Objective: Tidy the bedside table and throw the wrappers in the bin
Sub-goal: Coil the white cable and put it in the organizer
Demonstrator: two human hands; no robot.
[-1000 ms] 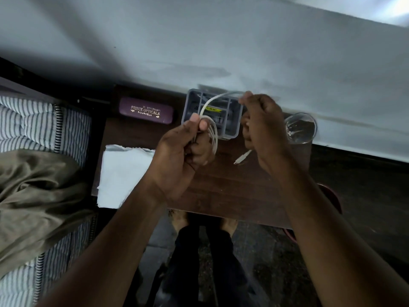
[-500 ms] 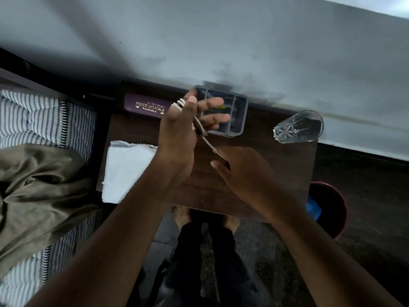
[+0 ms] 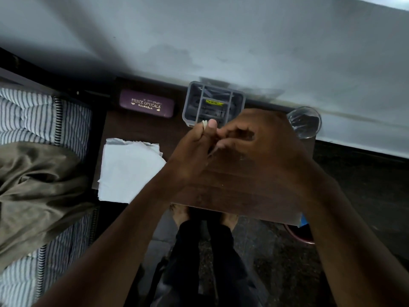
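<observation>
At the bottom centre of the frame, the person's dark trouser legs (image 3: 205,251) and bare feet stand at the near edge of the bedside table (image 3: 232,191). At lower right, a red bin (image 3: 298,237) shows partly from under the table's corner.

Both forearms rise to mid-frame, where the hands meet above the table. The left hand (image 3: 192,160) holds coiled white cable (image 3: 204,124), pinched at the thumb tip. The right hand (image 3: 261,142) has curled fingers touching the left hand's fingers; what it grips cannot be determined.

On the table's left side lies white tissue paper (image 3: 128,171). Beyond the hands, a grey compartmented organiser (image 3: 194,103) stands against the wall. A maroon spectacle case (image 3: 147,104) lies left of it; a clear drinking glass (image 3: 306,124) stands at the right.

A striped mattress (image 3: 33,116) with an olive cloth (image 3: 33,187) occupies the left edge.
</observation>
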